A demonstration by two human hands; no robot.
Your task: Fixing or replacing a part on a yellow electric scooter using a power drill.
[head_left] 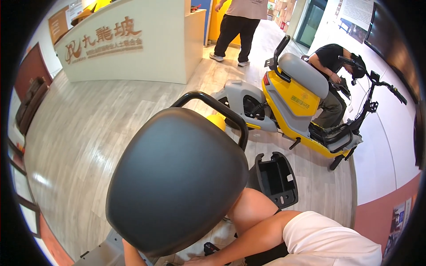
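Note:
A large black scooter seat (pixel 177 177) fills the middle of the view, close to me, with a curved black grab bar (pixel 217 104) behind it. My right forearm reaches from a pale sleeve down to the lower edge. There my right hand (pixel 197 262) shows only in part, its fingers cut off. Close beside it is a black object with a touch of red (pixel 211 248), too hidden to name. A strip of bare skin shows at the seat's lower left; my left hand itself cannot be seen. My bare knee (pixel 255 213) is right of the seat.
An open black plastic storage bin (pixel 277 177) lies on the wood-look floor. Past it stands a yellow and grey scooter (pixel 293 97), with a person (pixel 330 71) bent down behind it. Another person (pixel 237 31) stands by the pale counter (pixel 128 48). Dark chairs (pixel 33 102) line the left.

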